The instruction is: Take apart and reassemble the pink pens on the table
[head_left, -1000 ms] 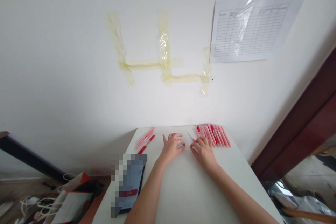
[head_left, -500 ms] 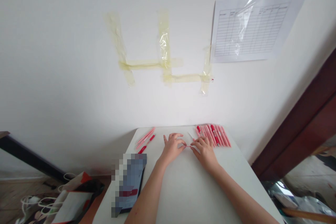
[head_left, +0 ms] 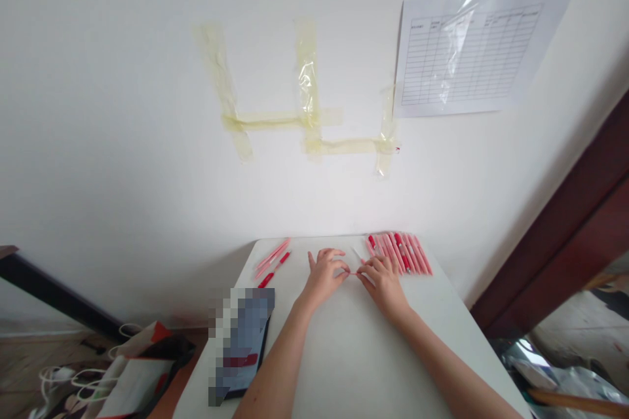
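Both hands meet at the far middle of a white table (head_left: 354, 353). My left hand (head_left: 325, 275) and my right hand (head_left: 382, 280) each pinch one end of a thin pink pen part (head_left: 354, 273) held between their fingertips, just above the tabletop. A row of several pink and red pens (head_left: 400, 252) lies side by side right behind my right hand. A few loose pink pens and a red-tipped refill (head_left: 272, 260) lie to the left of my left hand.
A dark tablet-like device (head_left: 240, 340) lies on the table's near left corner. The table stands against a white wall with old tape strips (head_left: 307, 111) and a printed grid sheet (head_left: 472, 46). Bags and cables (head_left: 98, 380) are on the floor at left; a dark wooden frame (head_left: 565, 222) is at right.
The fingertips of the two hands have drawn slightly closer together around the thin pink part. Everything else on the table is unmoved.
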The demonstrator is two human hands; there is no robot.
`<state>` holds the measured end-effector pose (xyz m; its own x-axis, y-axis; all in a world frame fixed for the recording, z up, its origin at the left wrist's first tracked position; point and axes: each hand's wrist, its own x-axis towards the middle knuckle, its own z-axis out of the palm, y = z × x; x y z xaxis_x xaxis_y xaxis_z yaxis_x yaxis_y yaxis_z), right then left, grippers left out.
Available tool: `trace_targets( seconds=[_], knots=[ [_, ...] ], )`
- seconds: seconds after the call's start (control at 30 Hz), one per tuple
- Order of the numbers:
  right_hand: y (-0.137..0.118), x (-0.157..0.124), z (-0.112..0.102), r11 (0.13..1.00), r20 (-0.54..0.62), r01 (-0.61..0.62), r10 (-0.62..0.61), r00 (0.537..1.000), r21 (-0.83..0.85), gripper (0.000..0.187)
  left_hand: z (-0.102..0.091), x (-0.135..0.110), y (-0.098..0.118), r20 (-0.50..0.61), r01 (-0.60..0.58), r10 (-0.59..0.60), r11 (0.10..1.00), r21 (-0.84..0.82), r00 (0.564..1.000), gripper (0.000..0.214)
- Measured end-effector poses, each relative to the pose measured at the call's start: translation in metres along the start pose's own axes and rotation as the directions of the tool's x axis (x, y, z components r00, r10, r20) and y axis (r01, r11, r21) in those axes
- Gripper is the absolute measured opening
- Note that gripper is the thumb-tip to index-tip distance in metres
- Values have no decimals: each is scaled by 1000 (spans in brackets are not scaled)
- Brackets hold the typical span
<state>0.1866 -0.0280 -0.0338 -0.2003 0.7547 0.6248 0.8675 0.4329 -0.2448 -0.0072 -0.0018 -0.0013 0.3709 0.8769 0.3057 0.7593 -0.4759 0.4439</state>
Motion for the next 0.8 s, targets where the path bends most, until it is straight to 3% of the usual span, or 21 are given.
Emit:
trace_targets(
  seconds=[0.8],
  knots=[
    [1, 2, -6, 999, -9, -10, 10, 1000, 36, 24, -3, 1, 0, -14, 26, -26, 1000, 0, 1000, 5]
  ],
)
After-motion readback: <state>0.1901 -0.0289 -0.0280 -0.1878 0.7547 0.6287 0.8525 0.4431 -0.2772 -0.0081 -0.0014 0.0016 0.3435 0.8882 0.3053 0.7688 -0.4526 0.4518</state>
